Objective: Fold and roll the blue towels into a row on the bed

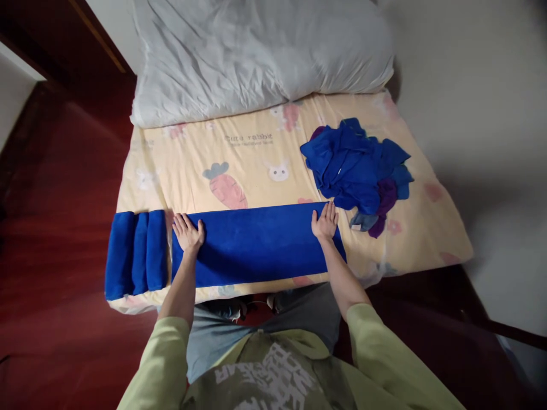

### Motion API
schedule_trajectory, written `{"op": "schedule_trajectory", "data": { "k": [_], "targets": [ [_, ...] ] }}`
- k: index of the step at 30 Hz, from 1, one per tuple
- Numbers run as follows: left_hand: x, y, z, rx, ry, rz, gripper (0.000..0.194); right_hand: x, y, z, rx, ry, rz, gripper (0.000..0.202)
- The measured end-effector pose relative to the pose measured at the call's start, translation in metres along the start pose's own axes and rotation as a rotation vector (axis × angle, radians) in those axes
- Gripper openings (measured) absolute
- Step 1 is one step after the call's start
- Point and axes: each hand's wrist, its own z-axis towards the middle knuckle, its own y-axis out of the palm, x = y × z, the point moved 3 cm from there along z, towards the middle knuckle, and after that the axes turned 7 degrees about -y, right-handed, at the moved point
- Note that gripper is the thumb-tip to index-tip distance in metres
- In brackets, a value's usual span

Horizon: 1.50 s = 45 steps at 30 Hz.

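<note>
A blue towel (260, 245) lies spread out flat along the near edge of the bed. My left hand (188, 232) rests flat on its left end, fingers apart and nothing held. Toward the far right corner of the same towel, my right hand (325, 222) presses down, open, with its fingers pointing away from me. Just left of my left hand, three rolled blue towels (156, 249) sit side by side. Beyond my right hand is a crumpled heap of blue cloths (350, 165), with a purple cloth (387, 196) showing at its right side.
The bed (183, 165) has a cream sheet printed with rabbits and carrots. A bulky grey-white quilt (256, 51) covers its far part. A pale wall (482, 114) stands on the right, and dark red floor (55, 228) is on the left.
</note>
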Motion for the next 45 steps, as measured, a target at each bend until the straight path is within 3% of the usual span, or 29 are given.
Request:
{"op": "schedule_trajectory", "data": {
  "k": [10, 14, 17, 20, 22, 24, 26, 29, 39, 45],
  "targets": [
    [-0.003, -0.002, 0.006, -0.116, -0.034, -0.01, 0.084, -0.004, -0.01, 0.006, -0.109, 0.034, 0.032, 0.07],
    [0.024, -0.021, -0.006, -0.111, 0.024, -0.054, 0.08, -0.041, -0.032, 0.01, -0.103, -0.057, 0.085, 0.068],
    [0.071, -0.034, -0.041, -0.041, 0.171, -0.097, 0.075, -0.099, -0.054, -0.011, -0.032, -0.215, 0.152, 0.067],
    [0.119, -0.029, -0.098, -0.057, 0.335, -0.141, 0.069, -0.162, -0.06, -0.061, -0.053, -0.386, 0.213, 0.066],
    [0.136, -0.016, -0.139, -0.127, 0.433, -0.149, 0.067, -0.192, -0.053, -0.103, -0.127, -0.483, 0.232, 0.064],
    [0.138, 0.002, -0.175, -0.218, 0.483, -0.14, 0.064, -0.207, -0.04, -0.142, -0.25, -0.566, 0.249, 0.063],
    [0.128, 0.016, -0.2, -0.268, 0.502, -0.12, 0.063, -0.209, -0.029, -0.169, -0.32, -0.598, 0.258, 0.066],
    [0.113, 0.025, -0.212, -0.262, 0.509, -0.096, 0.063, -0.204, -0.022, -0.182, -0.314, -0.596, 0.262, 0.068],
    [0.114, 0.023, -0.207, -0.233, 0.472, -0.099, 0.06, -0.202, -0.025, -0.174, -0.309, -0.59, 0.313, 0.064],
    [0.086, 0.014, -0.195, -0.198, 0.387, -0.077, 0.062, -0.172, -0.027, -0.168, -0.258, -0.54, 0.307, 0.062]
  ]
}}
